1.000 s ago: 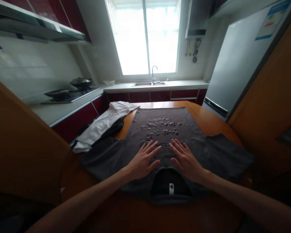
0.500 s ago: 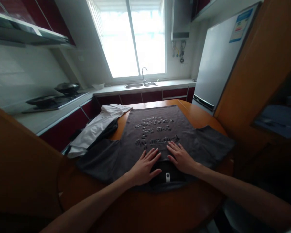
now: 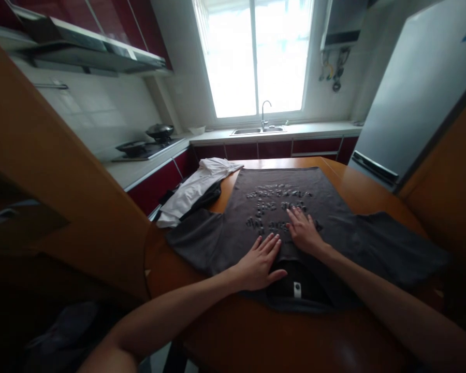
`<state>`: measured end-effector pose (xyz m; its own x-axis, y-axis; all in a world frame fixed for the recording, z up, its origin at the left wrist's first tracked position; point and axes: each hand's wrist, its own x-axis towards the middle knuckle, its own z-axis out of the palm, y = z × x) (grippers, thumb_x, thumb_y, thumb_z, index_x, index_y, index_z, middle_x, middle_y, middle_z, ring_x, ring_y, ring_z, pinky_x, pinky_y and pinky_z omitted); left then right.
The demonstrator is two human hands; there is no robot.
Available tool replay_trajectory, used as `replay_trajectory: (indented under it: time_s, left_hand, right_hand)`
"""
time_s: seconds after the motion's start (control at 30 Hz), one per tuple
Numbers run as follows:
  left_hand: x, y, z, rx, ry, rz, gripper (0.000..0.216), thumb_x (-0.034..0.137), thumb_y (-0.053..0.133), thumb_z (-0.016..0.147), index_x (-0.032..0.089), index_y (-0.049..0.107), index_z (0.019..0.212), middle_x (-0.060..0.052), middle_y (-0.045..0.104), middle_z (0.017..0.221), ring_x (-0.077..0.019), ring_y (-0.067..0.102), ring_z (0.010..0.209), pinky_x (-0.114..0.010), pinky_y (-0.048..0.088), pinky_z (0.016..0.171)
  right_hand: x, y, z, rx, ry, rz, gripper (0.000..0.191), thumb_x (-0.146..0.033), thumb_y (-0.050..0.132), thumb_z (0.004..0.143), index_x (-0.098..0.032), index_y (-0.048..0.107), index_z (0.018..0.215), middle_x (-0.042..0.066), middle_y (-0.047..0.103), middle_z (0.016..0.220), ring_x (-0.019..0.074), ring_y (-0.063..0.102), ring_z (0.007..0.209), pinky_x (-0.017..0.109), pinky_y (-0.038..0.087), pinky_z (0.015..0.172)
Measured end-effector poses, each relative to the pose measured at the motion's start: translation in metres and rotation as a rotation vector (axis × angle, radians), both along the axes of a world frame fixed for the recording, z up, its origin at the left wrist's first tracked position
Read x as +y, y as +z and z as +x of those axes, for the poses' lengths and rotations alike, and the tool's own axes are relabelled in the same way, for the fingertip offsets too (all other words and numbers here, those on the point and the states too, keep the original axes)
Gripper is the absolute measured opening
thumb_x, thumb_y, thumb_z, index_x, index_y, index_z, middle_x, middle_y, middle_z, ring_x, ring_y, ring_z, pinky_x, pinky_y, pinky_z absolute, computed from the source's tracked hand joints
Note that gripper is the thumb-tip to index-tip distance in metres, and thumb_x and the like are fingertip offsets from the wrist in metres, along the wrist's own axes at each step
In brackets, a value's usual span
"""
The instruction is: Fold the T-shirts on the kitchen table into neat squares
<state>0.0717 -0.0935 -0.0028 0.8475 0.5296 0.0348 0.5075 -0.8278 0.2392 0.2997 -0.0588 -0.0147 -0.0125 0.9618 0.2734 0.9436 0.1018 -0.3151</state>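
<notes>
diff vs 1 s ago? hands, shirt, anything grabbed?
The right hand slid forward, away from the person, onto the print of the dark grey T-shirt. The left hand drew back slightly toward the collar. Nothing taken hold of or let go: both palms lie flat and open. Unchanged: T-shirt spread on the orange table, white garment at its left edge.

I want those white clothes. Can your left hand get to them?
Probably yes: the white garment lies just left of the grey T-shirt, with nothing between it and the left hand.
</notes>
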Motion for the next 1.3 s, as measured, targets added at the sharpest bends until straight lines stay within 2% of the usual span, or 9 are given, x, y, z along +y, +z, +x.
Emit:
replay_trajectory:
  time_s: [0.1,0.23,0.43,0.6,0.77,0.93,1.07,1.2,1.3]
  left_hand:
    - [0.002,0.007,0.0,-0.047,0.005,-0.021,0.082,0.066,0.036,0.1,0.016,0.019,0.162,-0.015,0.023,0.167,-0.0259,0.011,0.156,-0.049,0.012,0.126]
    - [0.01,0.014,-0.001,-0.117,0.085,-0.007,0.07,0.058,0.034,0.103,0.019,0.025,0.161,-0.012,0.028,0.165,-0.0243,0.017,0.155,-0.048,0.018,0.126]
    - [0.027,0.002,-0.012,-0.029,0.273,0.022,0.067,0.057,0.034,0.103,0.018,0.032,0.158,-0.012,0.026,0.166,-0.031,0.017,0.155,-0.057,0.02,0.123]
    - [0.033,-0.001,-0.014,-0.031,0.297,0.048,0.066,0.056,0.036,0.103,0.019,0.032,0.158,-0.012,0.025,0.167,-0.0303,0.015,0.155,-0.056,0.019,0.124]
    - [0.038,-0.001,-0.015,0.009,0.337,0.024,0.066,0.055,0.039,0.102,0.02,0.032,0.158,-0.013,0.026,0.166,-0.0334,0.016,0.155,-0.06,0.02,0.122]
    - [0.041,-0.005,-0.016,0.015,0.34,0.013,0.065,0.054,0.04,0.102,0.02,0.033,0.157,-0.013,0.026,0.166,-0.0329,0.016,0.155,-0.059,0.02,0.122]
    - [0.041,-0.003,-0.016,0.027,0.343,-0.002,0.065,0.053,0.042,0.101,0.019,0.035,0.156,-0.013,0.028,0.166,-0.0342,0.019,0.154,-0.06,0.02,0.122]
    - [0.04,-0.002,-0.016,0.011,0.341,0.01,0.064,0.051,0.042,0.102,0.019,0.035,0.156,-0.013,0.027,0.166,-0.0324,0.018,0.155,-0.059,0.019,0.123]
    - [0.04,-0.004,-0.016,0.015,0.341,0.007,0.064,0.052,0.042,0.102,0.02,0.035,0.156,-0.012,0.026,0.166,-0.0321,0.017,0.155,-0.059,0.018,0.123]
  right_hand:
    - [-0.001,-0.014,-0.001,-0.011,-0.003,0.011,0.053,-0.033,0.033,0.103,-0.014,0.045,0.151,0.015,0.036,0.161,0.0287,0.028,0.152,0.06,0.022,0.12]
    - [-0.003,-0.013,-0.002,0.018,0.021,0.126,0.053,-0.034,0.029,0.104,-0.014,0.044,0.151,0.013,0.035,0.163,0.0249,0.024,0.153,0.054,0.022,0.122]
    - [-0.004,-0.026,-0.003,-0.051,0.039,-0.077,0.056,-0.037,0.033,0.103,-0.013,0.045,0.151,0.016,0.035,0.162,0.0304,0.027,0.152,0.06,0.023,0.12]
    - [-0.005,-0.023,-0.003,-0.016,0.043,-0.017,0.055,-0.036,0.032,0.103,-0.015,0.044,0.152,0.015,0.033,0.163,0.0282,0.025,0.153,0.057,0.024,0.12]
    - [-0.006,-0.021,-0.003,-0.055,0.041,-0.104,0.054,-0.037,0.034,0.103,-0.014,0.047,0.15,0.016,0.034,0.163,0.0302,0.025,0.152,0.06,0.023,0.12]
    - [-0.007,-0.023,-0.004,-0.03,0.048,-0.074,0.054,-0.036,0.033,0.103,-0.015,0.045,0.151,0.015,0.033,0.163,0.0278,0.024,0.153,0.057,0.021,0.121]
    - [-0.007,-0.021,-0.005,-0.039,0.051,-0.093,0.053,-0.035,0.037,0.102,-0.013,0.048,0.149,0.017,0.036,0.161,0.0293,0.027,0.152,0.058,0.023,0.12]
    - [-0.006,-0.02,-0.004,-0.011,0.03,-0.037,0.055,-0.035,0.034,0.103,-0.013,0.044,0.152,0.015,0.034,0.163,0.0277,0.026,0.153,0.055,0.024,0.121]
    - [-0.006,-0.02,-0.003,-0.034,0.029,-0.075,0.055,-0.036,0.034,0.103,-0.013,0.044,0.152,0.016,0.034,0.163,0.0292,0.025,0.153,0.056,0.023,0.121]
